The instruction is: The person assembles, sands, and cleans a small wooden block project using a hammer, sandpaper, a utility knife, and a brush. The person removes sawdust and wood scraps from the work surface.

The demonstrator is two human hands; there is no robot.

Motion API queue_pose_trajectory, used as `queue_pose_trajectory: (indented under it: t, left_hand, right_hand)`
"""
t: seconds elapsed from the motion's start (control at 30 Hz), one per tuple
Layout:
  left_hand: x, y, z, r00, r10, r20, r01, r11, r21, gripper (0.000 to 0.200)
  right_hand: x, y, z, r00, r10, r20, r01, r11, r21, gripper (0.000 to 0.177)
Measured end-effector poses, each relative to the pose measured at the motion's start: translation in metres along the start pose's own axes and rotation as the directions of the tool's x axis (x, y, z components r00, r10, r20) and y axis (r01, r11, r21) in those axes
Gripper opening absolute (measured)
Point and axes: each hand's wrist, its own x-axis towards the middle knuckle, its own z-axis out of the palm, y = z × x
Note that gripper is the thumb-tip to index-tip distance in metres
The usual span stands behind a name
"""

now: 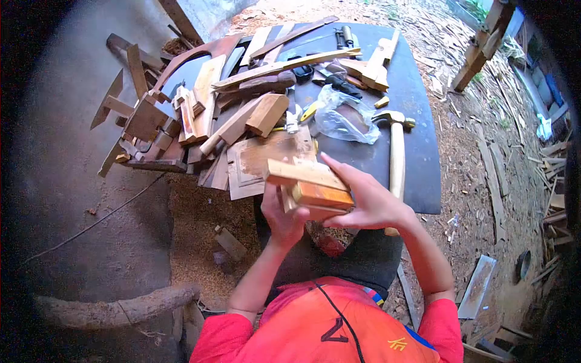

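Note:
A blocky wooden piece made of several stacked layers (318, 192), one of them orange-brown, is held up in front of my chest between both hands. My left hand (282, 219) wraps its left end from below. At the other end, my right hand (374, 198) grips it with thumb and fingers on opposite sides. A flat wooden panel (247, 158) lies just beyond my left hand. Right of my right hand, a hammer (396, 142) rests on the dark table with its handle toward me. A crumpled clear plastic bag (346, 116) is farther back.
Wood offcuts (266, 115) and long strips (284, 69) pile up across the dark table (420, 175). A wooden post (484, 45) rises at the back right. Wood scraps litter the ground on the right, and a log (127, 310) is at lower left.

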Motion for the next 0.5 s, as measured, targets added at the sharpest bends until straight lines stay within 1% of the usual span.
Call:
queue_pose_trajectory:
  t: [0.03,0.07,0.1,0.17,0.2,0.23,0.3,0.33,0.43,0.47,0.5]
  left_hand:
    - [-0.003,0.001,-0.002,0.999,-0.023,0.031,0.023,1.000,-0.015,0.122]
    - [-0.004,0.004,-0.003,0.997,-0.046,0.061,0.047,0.998,-0.029,0.128]
    - [-0.006,0.006,-0.004,0.993,-0.068,0.092,0.072,0.997,-0.042,0.134]
    - [-0.002,0.008,-0.012,0.977,-0.088,0.196,0.094,0.995,-0.021,0.134]
    - [-0.003,0.012,-0.014,0.979,-0.086,0.184,0.097,0.994,-0.049,0.133]
    - [-0.005,0.012,-0.019,0.981,-0.111,0.160,0.117,0.993,-0.032,0.131]
    - [-0.012,0.011,-0.035,0.981,-0.157,0.112,0.158,0.987,0.003,0.128]
    - [-0.018,0.006,-0.043,0.991,-0.120,0.064,0.118,0.992,0.034,0.113]
    - [-0.030,0.000,-0.066,0.991,-0.131,0.018,0.127,0.981,0.149,0.094]
    - [-0.032,-0.002,-0.067,0.996,-0.092,-0.023,0.094,0.982,0.165,0.077]
    - [-0.033,-0.003,-0.069,0.995,-0.097,-0.028,0.101,0.978,0.184,0.073]
  right_hand:
    - [0.002,-0.002,-0.003,0.997,0.036,0.075,-0.038,0.999,0.022,0.120]
    - [0.001,-0.002,-0.002,1.000,-0.013,0.015,0.013,1.000,-0.007,0.112]
    - [0.001,0.001,-0.005,0.999,-0.035,0.005,0.035,0.999,-0.037,0.107]
    - [0.000,0.007,-0.016,0.997,-0.081,-0.013,0.079,0.992,-0.093,0.099]
    - [-0.002,0.006,-0.019,0.999,-0.035,-0.042,0.027,0.986,-0.162,0.090]
    - [-0.006,0.012,-0.023,0.997,-0.026,-0.072,0.010,0.977,-0.213,0.090]
    - [-0.011,0.024,-0.032,0.993,-0.039,-0.110,-0.005,0.929,-0.370,0.092]
    - [-0.014,0.026,-0.037,0.992,-0.010,-0.127,-0.039,0.923,-0.383,0.096]
    - [-0.017,0.029,-0.041,0.989,-0.016,-0.147,-0.060,0.865,-0.498,0.095]
    - [-0.018,0.034,-0.042,0.992,0.036,-0.117,-0.086,0.887,-0.453,0.103]
    - [-0.019,0.038,-0.042,0.992,0.023,-0.127,-0.080,0.880,-0.468,0.106]
